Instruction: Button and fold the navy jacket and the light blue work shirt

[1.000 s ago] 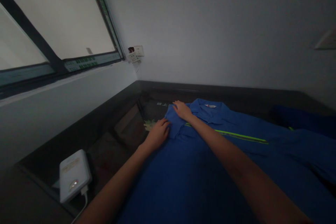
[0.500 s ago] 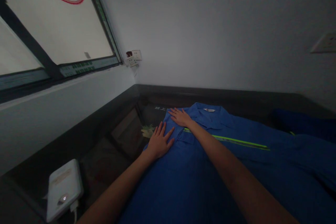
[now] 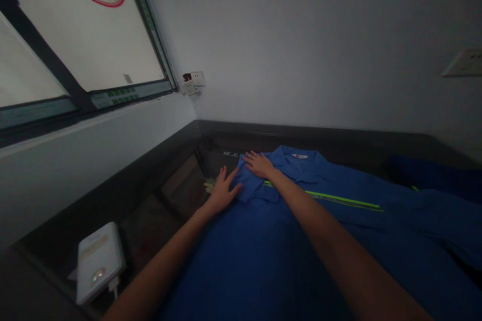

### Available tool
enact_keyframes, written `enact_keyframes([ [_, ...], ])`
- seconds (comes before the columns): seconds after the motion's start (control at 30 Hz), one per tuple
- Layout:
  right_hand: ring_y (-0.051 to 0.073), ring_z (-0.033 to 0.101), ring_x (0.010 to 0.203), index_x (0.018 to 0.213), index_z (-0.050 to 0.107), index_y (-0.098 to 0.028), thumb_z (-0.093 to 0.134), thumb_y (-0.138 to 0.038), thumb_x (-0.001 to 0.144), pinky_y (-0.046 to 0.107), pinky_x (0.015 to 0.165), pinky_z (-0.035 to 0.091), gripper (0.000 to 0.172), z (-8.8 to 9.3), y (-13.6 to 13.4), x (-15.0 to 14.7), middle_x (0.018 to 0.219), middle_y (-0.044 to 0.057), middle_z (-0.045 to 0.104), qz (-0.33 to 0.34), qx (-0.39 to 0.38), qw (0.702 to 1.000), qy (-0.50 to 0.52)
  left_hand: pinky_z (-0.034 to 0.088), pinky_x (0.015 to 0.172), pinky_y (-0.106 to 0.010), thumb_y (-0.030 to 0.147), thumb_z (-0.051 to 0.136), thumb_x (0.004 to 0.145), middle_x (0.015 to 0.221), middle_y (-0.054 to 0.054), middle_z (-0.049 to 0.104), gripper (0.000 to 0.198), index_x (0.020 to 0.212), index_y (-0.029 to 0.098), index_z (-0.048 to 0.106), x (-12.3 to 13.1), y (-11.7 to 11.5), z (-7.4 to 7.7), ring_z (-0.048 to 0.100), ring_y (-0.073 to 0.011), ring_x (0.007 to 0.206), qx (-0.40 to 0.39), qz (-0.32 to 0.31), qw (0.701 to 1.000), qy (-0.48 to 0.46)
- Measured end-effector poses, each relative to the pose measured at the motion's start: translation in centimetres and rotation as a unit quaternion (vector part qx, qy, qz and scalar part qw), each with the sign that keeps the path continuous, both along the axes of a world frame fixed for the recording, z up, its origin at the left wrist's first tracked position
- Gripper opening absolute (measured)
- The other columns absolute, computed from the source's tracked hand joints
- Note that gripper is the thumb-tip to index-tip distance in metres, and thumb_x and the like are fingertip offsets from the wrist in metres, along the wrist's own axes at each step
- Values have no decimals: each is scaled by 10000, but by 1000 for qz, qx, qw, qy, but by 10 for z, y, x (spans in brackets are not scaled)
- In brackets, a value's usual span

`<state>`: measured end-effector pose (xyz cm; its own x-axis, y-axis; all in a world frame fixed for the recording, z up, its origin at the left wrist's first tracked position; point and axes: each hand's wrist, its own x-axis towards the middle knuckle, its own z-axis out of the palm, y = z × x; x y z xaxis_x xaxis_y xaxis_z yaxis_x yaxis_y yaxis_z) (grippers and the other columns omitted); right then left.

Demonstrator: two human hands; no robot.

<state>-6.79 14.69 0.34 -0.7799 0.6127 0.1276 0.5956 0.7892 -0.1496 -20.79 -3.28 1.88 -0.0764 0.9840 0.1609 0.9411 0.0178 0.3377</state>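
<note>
A blue work jacket (image 3: 361, 185) with a collar and a yellow-green stripe lies spread on a dark glossy table (image 3: 150, 220). Its left part is folded inward near the collar. My right hand (image 3: 259, 164) rests flat on that folded part, fingers stretched toward the left. At the jacket's left edge is my left hand (image 3: 223, 191), fingers spread and thumb apart. It holds nothing; whether its fingertips press the cloth I cannot tell. My forearms cross over the lower part of the jacket.
A white power bank (image 3: 100, 261) with a cable plugged in lies at the lower left. Darker blue cloth (image 3: 429, 175) sits at the right. Behind are a wall with sockets (image 3: 194, 82) and, on the left, a window (image 3: 113, 50).
My left hand has shifted slightly up and left, toward the jacket's edge. The right hand stays on the folded part. The view has shifted a little.
</note>
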Motion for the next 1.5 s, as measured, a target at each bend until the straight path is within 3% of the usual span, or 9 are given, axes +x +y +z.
enact_keyframes([
  [0.17, 222, 258, 1393, 1420, 381, -169, 292, -291, 964, 467, 1114, 231, 481, 12, -10, -14, 1502, 100, 331, -63, -16, 995, 75, 233, 1127, -464, 285, 407, 918, 1484, -158, 349, 447, 1332, 124, 465, -14, -8, 11, 215, -260, 1413, 50, -4, 998, 24],
  [0.33, 253, 310, 1369, 1386, 432, -133, 360, -316, 948, 463, 1109, 239, 480, 5, -25, -36, 1474, 126, 376, -61, -48, 996, 42, 233, 1138, -437, 305, 390, 922, 1477, -181, 354, 517, 1377, 59, 407, 11, -18, -4, 235, -276, 1404, 6, -84, 989, 122],
  [0.5, 271, 222, 1403, 1432, 347, -131, 340, -388, 952, 564, 1112, 142, 544, -5, -29, -47, 1517, 113, 287, -83, -62, 994, 23, 216, 1138, -469, 384, 331, 951, 1517, -156, 268, 543, 1435, 136, 340, 18, -24, -23, 197, -276, 1413, 13, -78, 980, 180],
  [0.8, 237, 121, 1430, 1470, 267, -161, 263, -470, 948, 561, 1125, 44, 606, -12, -27, -57, 1549, 65, 197, -139, -73, 987, 25, 195, 1144, -456, 374, 373, 941, 1534, -122, 251, 536, 1452, 220, 321, 20, -30, -18, 193, -278, 1416, -7, -33, 985, 167],
  [0.97, 254, 166, 1420, 1450, 319, -167, 259, -468, 957, 564, 1121, 76, 581, -13, -28, -53, 1528, 87, 266, -124, -48, 989, 62, 257, 1120, -428, 362, 355, 947, 1519, -125, 291, 482, 1401, 213, 416, 6, -30, -7, 242, -279, 1402, -29, -48, 995, 84],
  [1.07, 256, 193, 1413, 1425, 363, -162, 248, -439, 971, 571, 1114, 105, 545, -3, -28, -50, 1504, 114, 319, -123, -32, 987, 97, 321, 1088, -384, 305, 295, 959, 1491, -132, 350, 460, 1372, 171, 447, -22, -27, 8, 375, -242, 1345, -10, 7, 1000, 27],
  [1.2, 243, 258, 1392, 1380, 435, -137, 289, -354, 973, 489, 1123, 190, 484, 12, -38, -43, 1474, 125, 377, -89, -17, 987, 133, 344, 1076, -351, 187, 354, 904, 1387, -132, 495, 429, 1292, 106, 517, -55, -31, 24, 474, -214, 1268, 17, 71, 997, -1],
  [1.37, 254, 353, 1346, 1351, 462, -65, 438, -246, 920, 384, 1095, 292, 468, 9, -70, -40, 1438, 181, 413, -19, -44, 996, 76, 430, 975, -314, 197, 458, 864, 1206, -98, 632, 370, 1209, 148, 582, -46, -45, 24, 579, -212, 1123, -5, 33, 999, -15],
  [1.5, 273, 386, 1317, 1320, 504, -113, 511, -221, 892, 435, 1068, 312, 441, 5, -88, -40, 1430, 169, 425, 11, -37, 996, 83, 489, 787, -301, 270, 501, 867, 973, -82, 708, 270, 1087, 177, 627, -33, -48, 18, 663, -216, 905, -51, 72, 996, -21],
])
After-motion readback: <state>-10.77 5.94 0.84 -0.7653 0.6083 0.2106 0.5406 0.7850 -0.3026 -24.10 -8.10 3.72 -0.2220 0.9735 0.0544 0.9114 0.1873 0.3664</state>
